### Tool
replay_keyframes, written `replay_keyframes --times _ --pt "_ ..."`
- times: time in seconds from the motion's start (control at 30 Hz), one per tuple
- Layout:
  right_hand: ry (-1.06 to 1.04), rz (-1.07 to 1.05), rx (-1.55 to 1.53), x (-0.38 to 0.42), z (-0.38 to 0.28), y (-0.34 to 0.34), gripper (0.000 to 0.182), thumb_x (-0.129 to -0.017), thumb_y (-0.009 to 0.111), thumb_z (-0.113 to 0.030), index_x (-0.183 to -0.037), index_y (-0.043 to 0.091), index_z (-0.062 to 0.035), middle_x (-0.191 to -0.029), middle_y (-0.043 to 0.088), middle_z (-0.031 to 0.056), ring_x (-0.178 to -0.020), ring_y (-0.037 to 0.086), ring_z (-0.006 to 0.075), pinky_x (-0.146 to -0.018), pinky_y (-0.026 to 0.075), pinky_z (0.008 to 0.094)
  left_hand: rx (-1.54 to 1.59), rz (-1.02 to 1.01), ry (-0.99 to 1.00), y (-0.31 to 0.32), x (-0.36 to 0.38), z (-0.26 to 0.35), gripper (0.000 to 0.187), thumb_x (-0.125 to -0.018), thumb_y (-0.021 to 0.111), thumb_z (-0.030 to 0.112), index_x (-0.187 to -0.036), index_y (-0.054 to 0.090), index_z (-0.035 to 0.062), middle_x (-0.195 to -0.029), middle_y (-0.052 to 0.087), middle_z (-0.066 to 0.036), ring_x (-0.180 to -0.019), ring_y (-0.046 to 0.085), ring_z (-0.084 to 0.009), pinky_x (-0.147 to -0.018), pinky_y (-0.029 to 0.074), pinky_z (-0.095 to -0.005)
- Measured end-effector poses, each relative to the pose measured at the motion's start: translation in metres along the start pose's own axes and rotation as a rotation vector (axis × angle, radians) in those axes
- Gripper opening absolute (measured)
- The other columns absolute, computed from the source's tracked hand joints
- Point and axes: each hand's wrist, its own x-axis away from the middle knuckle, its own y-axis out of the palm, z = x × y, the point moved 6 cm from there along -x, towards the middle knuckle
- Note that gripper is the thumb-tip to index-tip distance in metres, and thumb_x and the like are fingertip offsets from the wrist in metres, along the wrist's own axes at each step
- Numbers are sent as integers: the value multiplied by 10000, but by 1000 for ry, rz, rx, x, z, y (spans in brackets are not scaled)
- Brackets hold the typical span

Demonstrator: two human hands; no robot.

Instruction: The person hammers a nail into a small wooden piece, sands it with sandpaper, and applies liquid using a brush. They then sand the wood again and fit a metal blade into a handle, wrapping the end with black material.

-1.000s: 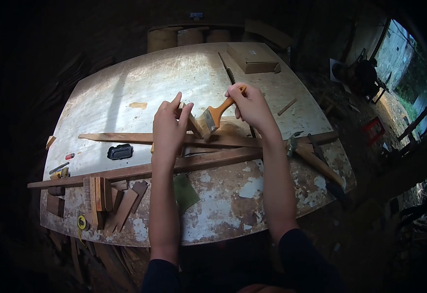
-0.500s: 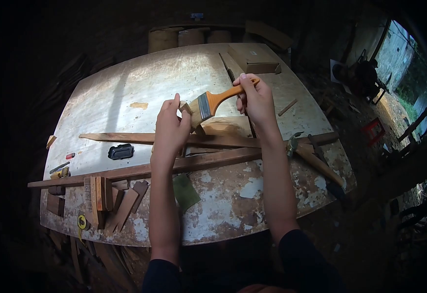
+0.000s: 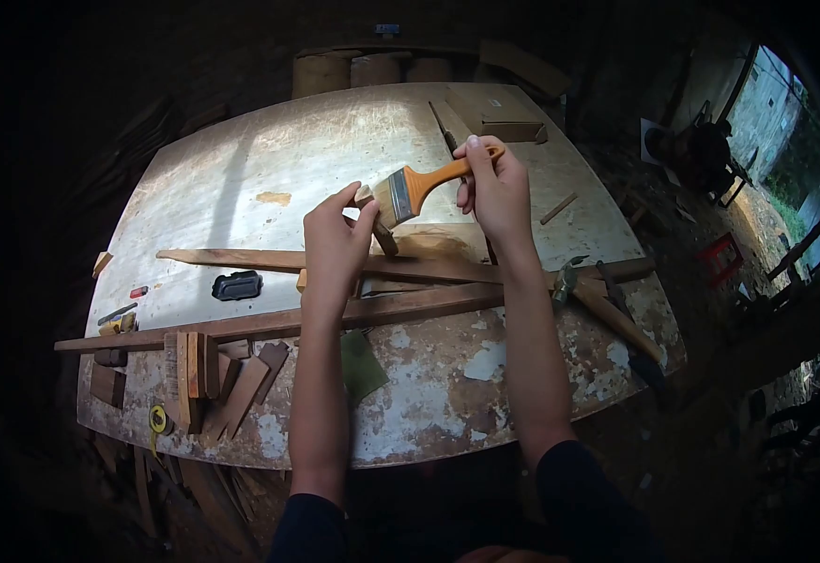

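My right hand (image 3: 494, 183) grips the orange handle of a wide paintbrush (image 3: 419, 188), whose bristles point left. Between the thumb and fingers of my left hand (image 3: 338, 233) is a small wooden block (image 3: 377, 221), held tilted. The bristles touch or nearly touch the block's right side. Below my hands a long wooden strip (image 3: 231, 259) lies across the worktable (image 3: 184, 202), with a second, darker strip (image 3: 231, 328) nearer to me. A green square sheet (image 3: 363, 368) lies beside my left forearm.
A black tray (image 3: 237, 285) lies left of my left hand. Wood pieces (image 3: 190, 375) and a yellow tape measure (image 3: 157, 419) are at the front left. A hammer (image 3: 616, 319) lies at the right. A cardboard box (image 3: 513, 129) stands at the back, and a red crate (image 3: 720, 258) beyond the table.
My left hand has shifted slightly right and turned, and the block shows more clearly in its fingers. The brush has moved a little relative to the block. The view has shifted slightly.
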Motion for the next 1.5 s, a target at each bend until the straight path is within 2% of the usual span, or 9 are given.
replay_keyframes --times 0.23,0.33,0.47,0.67,0.93,1.07,1.17,1.3,1.5 --pt "123 -85 282 -2 15 -10 334 -1120 601 -338 -1056 707 -28 -789 634 25 -559 611 87 -526 474 251 -24 -6 -3 -4 -5 -11 485 -994 803 276 -1381 729 -7 -1051 822 -164 -714 793 -217 -652 599 -330" --pt "107 -69 -17 -4 10 -10 340 -1096 624 -344 -1029 712 -22 -782 640 34 -563 621 105 -547 495 290 -19 14 13 -3 -3 -8 459 -989 806 275 -1346 744 -7 -1041 820 -173 -731 791 -239 -684 599 -352" --pt "236 -302 448 -1 39 -4 329 -1130 587 -337 -1061 713 -41 -771 634 22 -575 629 90 -532 498 251 10 12 -4 0 -1 1 399 -981 802 258 -1282 773 -2 -1026 813 -192 -748 780 -289 -748 602 -394" --pt "103 -107 8 -4 11 -6 317 -1129 583 -333 -1060 700 -47 -722 583 -3 -580 629 83 -510 481 245 -17 40 5 -4 3 12 324 -979 793 245 -1211 791 18 -1006 812 -176 -797 783 -315 -791 599 -394" --pt "75 -63 11 -5 -2 -14 309 -1153 578 -338 -1066 690 -63 -752 573 -16 -570 603 66 -501 464 219 -93 77 51 -6 2 3 342 -983 784 274 -1198 783 7 -971 794 -167 -895 774 -328 -831 589 -418" --pt "219 -262 436 -1 39 -2 343 -1130 580 -322 -1034 717 -23 -770 626 13 -572 643 90 -500 481 240 -181 117 74 -1 1 2 393 -986 783 304 -1237 773 2 -970 775 -175 -908 758 -338 -843 589 -431" --pt "103 -116 122 -6 20 -3 347 -1117 598 -340 -1042 713 -21 -780 639 20 -583 660 98 -506 492 258 -236 63 79 3 0 -14 419 -988 783 324 -1266 768 11 -967 771 -170 -903 753 -336 -838 591 -439" --pt "174 -119 153 -5 36 -4 338 -1121 595 -336 -1064 706 -22 -768 620 12 -579 655 98 -498 483 251 -224 18 133 2 -3 -11 391 -981 798 294 -1239 770 2 -994 801 -187 -880 786 -305 -824 606 -408" --pt "99 -44 11 -5 16 -5 315 -1113 606 -330 -1088 701 -31 -743 586 -2 -561 632 96 -480 462 244 -177 124 126 -12 -2 11 304 -950 850 285 -1031 775 2 -850 787 -159 -747 765 -257 -734 584 -378"
